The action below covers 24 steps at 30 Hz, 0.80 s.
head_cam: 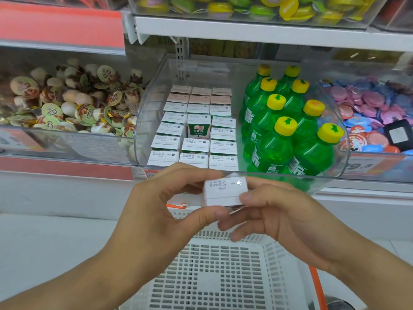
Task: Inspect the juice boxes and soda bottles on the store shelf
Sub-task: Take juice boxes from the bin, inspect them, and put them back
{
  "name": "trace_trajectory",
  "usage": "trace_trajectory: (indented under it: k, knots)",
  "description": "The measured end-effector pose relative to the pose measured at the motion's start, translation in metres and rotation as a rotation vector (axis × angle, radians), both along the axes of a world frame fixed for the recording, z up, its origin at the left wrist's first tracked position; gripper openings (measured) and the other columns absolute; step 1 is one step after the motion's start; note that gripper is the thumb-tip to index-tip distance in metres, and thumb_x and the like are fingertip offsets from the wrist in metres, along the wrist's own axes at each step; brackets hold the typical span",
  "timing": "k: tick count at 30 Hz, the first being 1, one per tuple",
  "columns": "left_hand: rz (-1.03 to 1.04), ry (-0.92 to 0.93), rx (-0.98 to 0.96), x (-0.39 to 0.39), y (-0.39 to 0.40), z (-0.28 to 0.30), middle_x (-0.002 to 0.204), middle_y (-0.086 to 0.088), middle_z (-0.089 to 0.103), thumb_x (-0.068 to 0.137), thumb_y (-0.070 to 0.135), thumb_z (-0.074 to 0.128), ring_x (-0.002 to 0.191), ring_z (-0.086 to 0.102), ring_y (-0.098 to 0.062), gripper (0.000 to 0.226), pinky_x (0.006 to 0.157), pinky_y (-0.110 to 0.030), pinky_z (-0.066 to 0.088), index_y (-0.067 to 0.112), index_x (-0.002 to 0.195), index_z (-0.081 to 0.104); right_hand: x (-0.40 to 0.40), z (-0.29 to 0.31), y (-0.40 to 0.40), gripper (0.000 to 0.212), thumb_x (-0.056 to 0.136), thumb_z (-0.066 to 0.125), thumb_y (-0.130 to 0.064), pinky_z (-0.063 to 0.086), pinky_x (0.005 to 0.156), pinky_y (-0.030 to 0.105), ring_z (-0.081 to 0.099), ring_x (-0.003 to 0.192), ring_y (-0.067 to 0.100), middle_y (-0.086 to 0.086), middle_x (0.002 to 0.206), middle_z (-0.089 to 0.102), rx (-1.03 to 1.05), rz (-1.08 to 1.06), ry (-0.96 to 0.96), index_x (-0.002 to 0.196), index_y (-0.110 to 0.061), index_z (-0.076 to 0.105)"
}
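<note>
A small white juice box (pixel 224 191) is held in front of the shelf with its printed top facing me. My left hand (pixel 169 204) grips its left side and my right hand (pixel 274 211) pinches its right side. Behind it, a clear plastic bin (pixel 245 175) holds rows of several more juice boxes (pixel 196 139) on the left. One gap in the rows shows a box front marked 100%. Several green soda bottles (pixel 288 135) with yellow caps stand on the right side of the same bin.
A white plastic shopping basket (pixel 223 269) with orange handles sits below my hands. Left of the drinks bin is a bin of jelly cups (pixel 71 101). To the right lie pink and blue round packs (pixel 366 113). Yellow and green packs (pixel 245 7) fill the upper shelf.
</note>
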<state>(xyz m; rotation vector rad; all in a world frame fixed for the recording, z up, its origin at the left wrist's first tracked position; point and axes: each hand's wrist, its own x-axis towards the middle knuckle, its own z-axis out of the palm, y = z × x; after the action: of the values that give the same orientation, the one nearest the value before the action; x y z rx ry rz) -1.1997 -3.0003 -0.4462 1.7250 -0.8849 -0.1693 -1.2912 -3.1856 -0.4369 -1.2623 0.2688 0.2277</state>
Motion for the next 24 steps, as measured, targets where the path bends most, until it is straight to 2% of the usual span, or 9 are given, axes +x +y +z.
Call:
trace_trajectory:
  k: [2, 5, 9, 11, 13, 15, 18, 21, 24]
  knots:
    - [0.003, 0.038, 0.002, 0.001, 0.0, 0.0, 0.103, 0.014, 0.072, 0.065, 0.048, 0.077, 0.095, 0.07, -0.012, 0.044, 0.083, -0.02, 0.054, 0.043, 0.108, 0.07, 0.0, 0.0, 0.003, 0.048, 0.067, 0.066, -0.038, 0.054, 0.055, 0.033, 0.067, 0.075, 0.031, 0.018, 0.097, 0.072, -0.062, -0.018, 0.021, 0.106, -0.012, 0.076]
    - [-0.029, 0.116, -0.015, 0.001, 0.0, 0.0, 0.097, 0.007, 0.073, 0.063, 0.045, 0.08, 0.086, 0.071, -0.015, 0.046, 0.079, -0.019, 0.055, 0.041, 0.107, 0.071, 0.001, -0.001, 0.006, 0.036, 0.071, 0.058, -0.055, 0.041, 0.045, 0.029, 0.061, 0.059, 0.03, 0.017, 0.08, 0.073, -0.226, -0.064, 0.072, 0.085, -0.028, 0.078]
    - [-0.033, 0.141, -0.021, -0.002, 0.0, 0.001, 0.09, 0.008, 0.071, 0.069, 0.042, 0.078, 0.08, 0.071, -0.015, 0.04, 0.076, -0.015, 0.054, 0.035, 0.107, 0.071, -0.002, 0.006, 0.011, 0.088, 0.093, 0.014, -0.075, 0.042, 0.049, 0.021, 0.052, 0.046, 0.021, 0.002, 0.05, 0.065, -0.547, 0.063, 0.068, 0.058, -0.016, 0.068]
    - [-0.032, 0.157, 0.023, -0.002, 0.0, 0.001, 0.1, 0.014, 0.071, 0.073, 0.043, 0.077, 0.092, 0.071, -0.012, 0.039, 0.081, -0.013, 0.052, 0.038, 0.111, 0.068, -0.005, 0.007, 0.014, 0.084, 0.089, 0.008, -0.068, 0.043, 0.052, 0.015, 0.049, 0.042, 0.017, -0.003, 0.042, 0.06, -0.587, 0.115, 0.063, 0.044, -0.018, 0.059]
    - [-0.136, 0.307, 0.004, -0.002, -0.002, 0.001, 0.112, 0.009, 0.072, 0.081, 0.031, 0.076, 0.104, 0.069, -0.013, 0.037, 0.088, -0.018, 0.052, 0.032, 0.116, 0.067, -0.007, 0.004, 0.018, 0.083, 0.089, 0.008, -0.071, 0.045, 0.054, 0.02, 0.051, 0.047, 0.02, -0.001, 0.046, 0.06, -0.555, 0.158, 0.055, 0.049, -0.02, 0.058]
    - [-0.223, 0.461, -0.028, -0.002, -0.004, 0.002, 0.111, 0.0, 0.075, 0.082, 0.022, 0.07, 0.104, 0.071, -0.019, 0.033, 0.086, -0.023, 0.056, 0.022, 0.116, 0.069, -0.008, -0.002, 0.019, 0.079, 0.09, 0.013, -0.078, 0.047, 0.056, 0.029, 0.057, 0.052, 0.021, 0.002, 0.056, 0.064, -0.495, 0.156, 0.027, 0.071, -0.022, 0.065]
    - [-0.116, 0.484, -0.059, 0.001, -0.004, 0.002, 0.103, -0.004, 0.077, 0.076, 0.022, 0.079, 0.098, 0.072, -0.022, 0.033, 0.081, -0.026, 0.058, 0.018, 0.108, 0.074, -0.009, -0.007, 0.017, 0.065, 0.085, 0.036, -0.08, 0.052, 0.059, 0.04, 0.068, 0.062, 0.027, 0.013, 0.074, 0.071, -0.395, 0.087, -0.004, 0.1, -0.021, 0.06]
    - [-0.003, 0.51, -0.089, 0.005, -0.005, 0.002, 0.102, -0.004, 0.077, 0.072, 0.028, 0.07, 0.095, 0.074, -0.021, 0.036, 0.08, -0.023, 0.058, 0.02, 0.106, 0.077, -0.005, -0.008, 0.014, 0.052, 0.077, 0.061, -0.067, 0.057, 0.061, 0.044, 0.072, 0.067, 0.037, 0.018, 0.083, 0.073, -0.364, 0.042, -0.021, 0.105, -0.023, 0.063]
    - [0.026, 0.554, -0.126, 0.005, -0.006, 0.001, 0.102, -0.009, 0.076, 0.077, 0.024, 0.067, 0.094, 0.074, -0.024, 0.033, 0.081, -0.025, 0.059, 0.015, 0.106, 0.078, -0.003, -0.006, 0.013, 0.042, 0.079, 0.067, -0.057, 0.059, 0.06, 0.041, 0.071, 0.067, 0.038, 0.018, 0.083, 0.074, -0.327, 0.072, -0.016, 0.108, -0.027, 0.068]
